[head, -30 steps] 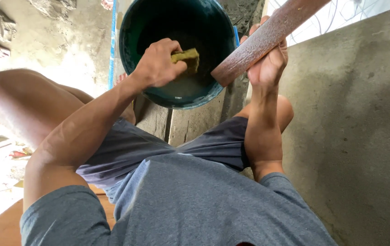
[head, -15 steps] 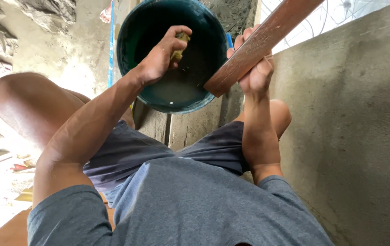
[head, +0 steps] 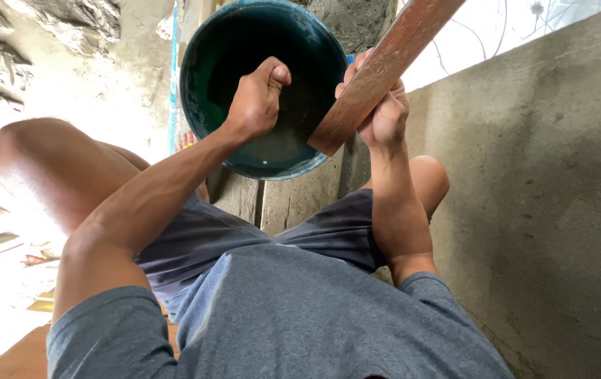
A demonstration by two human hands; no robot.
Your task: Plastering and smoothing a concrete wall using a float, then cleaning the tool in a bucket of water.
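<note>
Left hand [head: 258,98] clenched in fist above round teal bucket [head: 202,91]; anything gripped inside hidden. Shallow water seen at bucket bottom, inner wall stained. Right hand [head: 383,112] wrapped around flat reddish-brown wooden plank [head: 385,67], lower end over bucket rim, upper end cut off. Rough grey concrete wall [head: 539,210] at right.

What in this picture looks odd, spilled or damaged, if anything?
Nothing looks spilled or broken. The dark green bucket stands upright with a little water at the bottom. The left hand is clenched in a fist over it; the right hand grips a reddish wooden plank slanting over the rim.
</note>
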